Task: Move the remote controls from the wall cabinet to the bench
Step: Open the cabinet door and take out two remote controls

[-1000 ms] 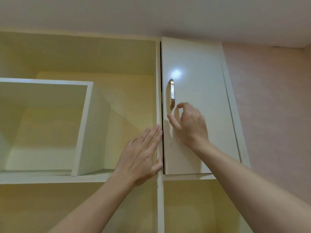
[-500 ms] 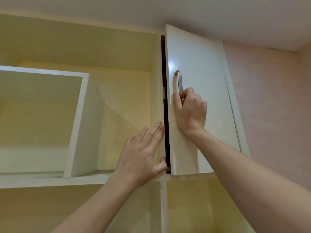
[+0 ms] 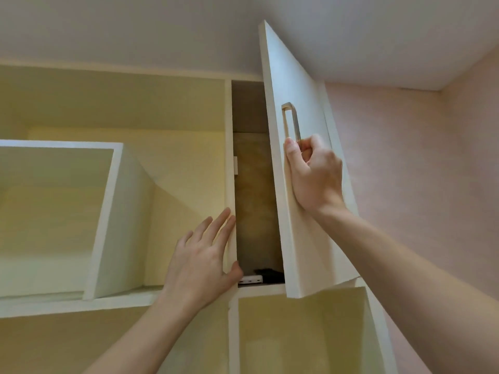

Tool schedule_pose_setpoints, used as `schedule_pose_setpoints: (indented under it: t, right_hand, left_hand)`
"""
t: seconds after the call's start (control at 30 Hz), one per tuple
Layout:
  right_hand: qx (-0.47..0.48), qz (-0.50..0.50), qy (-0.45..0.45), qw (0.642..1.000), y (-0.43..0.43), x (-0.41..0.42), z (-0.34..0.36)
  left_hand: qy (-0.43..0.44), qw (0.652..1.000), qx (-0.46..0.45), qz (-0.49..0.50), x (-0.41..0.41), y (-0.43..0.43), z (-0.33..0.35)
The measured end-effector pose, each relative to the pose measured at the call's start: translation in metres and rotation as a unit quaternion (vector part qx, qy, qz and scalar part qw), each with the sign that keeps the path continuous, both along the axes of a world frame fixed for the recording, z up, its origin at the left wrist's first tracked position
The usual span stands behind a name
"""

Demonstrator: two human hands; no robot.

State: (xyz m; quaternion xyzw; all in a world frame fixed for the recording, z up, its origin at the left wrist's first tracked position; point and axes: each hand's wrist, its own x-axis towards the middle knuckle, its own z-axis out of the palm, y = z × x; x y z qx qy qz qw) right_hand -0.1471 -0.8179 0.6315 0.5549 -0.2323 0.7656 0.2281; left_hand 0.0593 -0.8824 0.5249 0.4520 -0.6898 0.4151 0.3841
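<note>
Cream wall cabinet (image 3: 229,130) filled the view, with open cubbies on the left and one doored compartment on the right. Its door (image 3: 297,76) stood partly open, and the gap showed a dim interior. Right hand (image 3: 314,175) gripped the lower end of the metal bar handle (image 3: 293,117), fingers curled round it. Left hand (image 3: 198,263) lay flat on the divider edge beside the gap, fingers straight and close together, holding nothing. On the compartment floor by the left thumb lay a white remote (image 3: 251,279). A dark item (image 3: 268,273) sat just beside it, too dim to name.
</note>
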Motion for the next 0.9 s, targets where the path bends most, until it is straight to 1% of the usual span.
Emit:
schedule_pose_setpoints:
  t: [0.1,0.2,0.33,0.47,0.6,0.9]
  right_hand:
    - [-0.008,0.038,-0.003,0.999,0.013,-0.021,0.0]
    - [-0.019,0.099,-0.015,0.995,0.025,-0.052,-0.001]
    - [-0.003,0.159,0.004,0.987,0.038,-0.098,-0.004]
    - [0.016,0.199,0.003,0.98,0.042,-0.141,-0.005]
    - [0.04,0.223,0.002,0.974,0.043,-0.173,-0.006]
    - [0.063,0.261,-0.02,0.963,0.041,-0.178,-0.006]
  left_hand:
    - [0.013,1.0,0.005,0.02,-0.008,0.007,-0.001]
    - [0.023,0.999,0.013,0.044,-0.016,0.017,0.0]
    - [0.048,0.995,0.031,0.076,-0.031,0.029,0.001]
    - [0.067,0.988,0.053,0.126,-0.049,0.044,0.0]
    - [0.055,0.983,0.058,0.166,-0.072,0.06,-0.007]
    - [0.061,0.988,0.028,0.137,-0.101,0.09,-0.018]
